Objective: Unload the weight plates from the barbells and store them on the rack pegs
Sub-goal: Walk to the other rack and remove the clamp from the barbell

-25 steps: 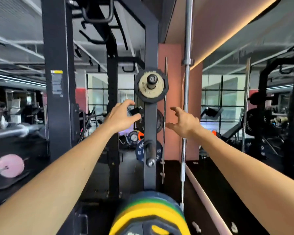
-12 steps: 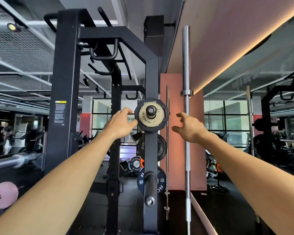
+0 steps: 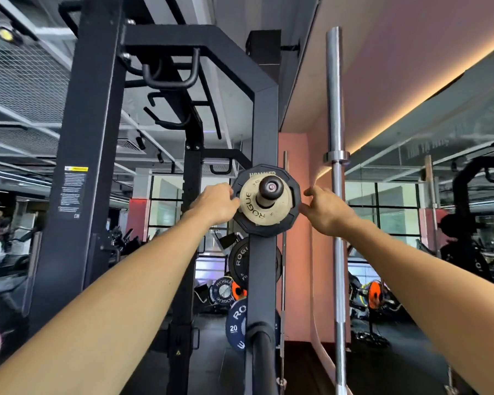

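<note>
While both hands meet the top peg's plates, storing looks partly done.
Left hand (image 3: 216,203) grip curls on the black Hammer plate (image 3: 293,215); right hand (image 3: 324,210) fingers spread apart, touching its rim.

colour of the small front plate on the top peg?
Tan, with black ROGUE lettering: the small plate sits in front of a black plate. Head view.

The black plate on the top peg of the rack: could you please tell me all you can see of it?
The black plate is many-sided, rubbery-looking, with pale "HAMMER" lettering at its top. It hangs upright on the top peg, behind a smaller tan plate marked "ROGUE". The left hand touches its left edge with curled fingers; the right hand is at its right edge, fingers spread.
</note>
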Motion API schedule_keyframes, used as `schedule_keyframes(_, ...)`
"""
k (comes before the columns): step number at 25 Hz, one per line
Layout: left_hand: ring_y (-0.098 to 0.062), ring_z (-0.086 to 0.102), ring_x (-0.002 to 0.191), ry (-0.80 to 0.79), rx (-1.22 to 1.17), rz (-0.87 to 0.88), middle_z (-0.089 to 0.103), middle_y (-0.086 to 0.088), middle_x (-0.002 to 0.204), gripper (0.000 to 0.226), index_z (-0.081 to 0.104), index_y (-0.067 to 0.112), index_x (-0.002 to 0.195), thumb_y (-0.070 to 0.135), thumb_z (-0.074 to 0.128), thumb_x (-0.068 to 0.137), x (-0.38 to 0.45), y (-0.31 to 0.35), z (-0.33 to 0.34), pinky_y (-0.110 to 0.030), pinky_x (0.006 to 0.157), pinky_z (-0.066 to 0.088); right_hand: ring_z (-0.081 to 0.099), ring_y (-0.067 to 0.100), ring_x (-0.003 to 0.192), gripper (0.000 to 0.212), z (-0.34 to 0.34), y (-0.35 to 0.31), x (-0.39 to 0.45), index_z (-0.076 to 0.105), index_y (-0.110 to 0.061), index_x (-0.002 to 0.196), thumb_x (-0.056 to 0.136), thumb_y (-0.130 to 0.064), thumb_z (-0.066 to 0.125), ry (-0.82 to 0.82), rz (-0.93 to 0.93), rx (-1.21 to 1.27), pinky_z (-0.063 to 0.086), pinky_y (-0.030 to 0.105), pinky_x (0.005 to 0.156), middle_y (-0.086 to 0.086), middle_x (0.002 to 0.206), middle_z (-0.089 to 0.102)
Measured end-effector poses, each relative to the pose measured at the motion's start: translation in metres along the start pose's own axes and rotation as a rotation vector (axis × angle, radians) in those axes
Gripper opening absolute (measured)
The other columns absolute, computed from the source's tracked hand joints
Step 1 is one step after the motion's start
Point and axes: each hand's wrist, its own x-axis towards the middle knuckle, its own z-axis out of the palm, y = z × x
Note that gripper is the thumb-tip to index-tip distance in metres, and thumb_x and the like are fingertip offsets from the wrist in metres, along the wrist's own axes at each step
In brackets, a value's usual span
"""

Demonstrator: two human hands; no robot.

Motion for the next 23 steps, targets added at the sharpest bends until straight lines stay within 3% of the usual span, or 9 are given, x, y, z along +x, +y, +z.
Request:
schedule_keyframes(5, -0.034, 0.059, 0.106, -0.017, -0.093, 0.043, 0.067, -0.013, 0.103, 0.031, 0.066, 0.01, 0.102, 0.039, 0.057, 0.095, 0.051, -0.009, 0.043, -0.034, 0.084, 0.048, 0.051, 0.035, 0.114, 0.041, 0.026, 0.009, 0.048, 0.049, -0.006, 0.127, 0.1, -0.034, 0.04, 0.012, 0.01, 0.02, 0.042, 0.041, 0.098, 0.018, 0.124, 0.049)
schedule_keyframes(7, -0.037, 0.062, 0.097, -0.006, -0.145, 0.023, 0.067, -0.017, 0.091, 0.037, 0.062, 0.008, 0.088, 0.043, 0.055, 0.095, 0.067, -0.01, 0.056, -0.034, 0.073, 0.044, 0.05, 0.032, 0.098, 0.03, 0.033, 0.012, 0.061, 0.058, -0.009, 0.1, 0.101, -0.031, 0.038, -0.01, 0.02, 0.044, 0.042, 0.036, 0.086, 0.016, 0.105, 0.051)
schedule_keyframes(9, -0.04, 0.063, 0.096, 0.029, -0.177, -0.019, 0.067, -0.025, 0.099, 0.045, 0.063, 0.001, 0.095, 0.045, 0.053, 0.095, 0.077, -0.01, 0.063, -0.034, 0.068, 0.041, 0.041, 0.024, 0.085, 0.037, 0.041, 0.011, 0.07, 0.047, -0.014, 0.069, 0.102, -0.028, 0.037, -0.048, 0.027, 0.064, 0.037, 0.034, 0.072, 0.012, 0.082, 0.048)
schedule_keyframes(10, -0.041, 0.062, 0.096, 0.041, -0.166, -0.041, 0.066, -0.027, 0.104, 0.049, 0.062, -0.003, 0.1, 0.044, 0.052, 0.096, 0.079, -0.009, 0.065, -0.034, 0.067, 0.04, 0.04, 0.023, 0.082, 0.039, 0.045, 0.01, 0.073, 0.046, -0.013, 0.067, 0.102, -0.028, 0.037, -0.074, 0.043, 0.095, 0.038, 0.034, 0.068, 0.013, 0.079, 0.048)
schedule_keyframes(14, -0.038, 0.066, 0.092, -0.006, -0.219, -0.12, 0.066, -0.021, 0.106, 0.048, 0.062, -0.003, 0.105, 0.043, 0.05, 0.098, 0.077, -0.004, 0.069, -0.035, 0.07, 0.049, 0.054, 0.025, 0.075, 0.02, 0.062, 0.006, 0.08, 0.054, -0.008, 0.093, 0.1, -0.025, 0.046, -0.084, 0.153, 0.381, 0.047, 0.03, 0.06, 0.011, 0.086, 0.055)
schedule_keyframes(17, -0.029, 0.069, 0.08, -0.069, -0.473, -0.145, 0.066, -0.015, 0.108, 0.026, 0.059, 0.009, 0.095, 0.034, 0.053, 0.1, 0.069, -0.001, 0.063, -0.035, 0.067, 0.059, 0.053, 0.017, 0.065, 0.015, 0.064, 0.01, 0.072, 0.051, -0.007, 0.097, 0.1, -0.022, 0.051, -0.046, 0.217, 0.701, 0.05, 0.03, 0.051, 0.006, 0.078, 0.053)
schedule_keyframes(19, -0.026, 0.069, 0.08, -0.077, -0.635, -0.16, 0.065, -0.015, 0.11, 0.019, 0.051, 0.016, 0.084, 0.026, 0.055, 0.1, 0.055, 0.004, 0.053, -0.034, 0.062, 0.061, 0.054, 0.018, 0.064, 0.02, 0.056, 0.013, 0.061, 0.048, -0.005, 0.106, 0.098, -0.022, 0.054, -0.063, 0.203, 0.769, 0.05, 0.03, 0.05, 0.009, 0.077, 0.054)
schedule_keyframes(23, -0.026, 0.069, 0.072, -0.009, -0.601, -0.152, 0.062, -0.014, 0.106, 0.025, 0.046, 0.018, 0.077, 0.022, 0.056, 0.099, 0.025, 0.017, 0.025, -0.025, 0.044, 0.056, 0.06, 0.028, 0.073, 0.024, 0.03, 0.005, 0.033, 0.046, -0.004, 0.109, 0.097, -0.021, 0.058, -0.086, 0.152, 0.82, 0.051, 0.03, 0.046, 0.018, 0.087, 0.059)
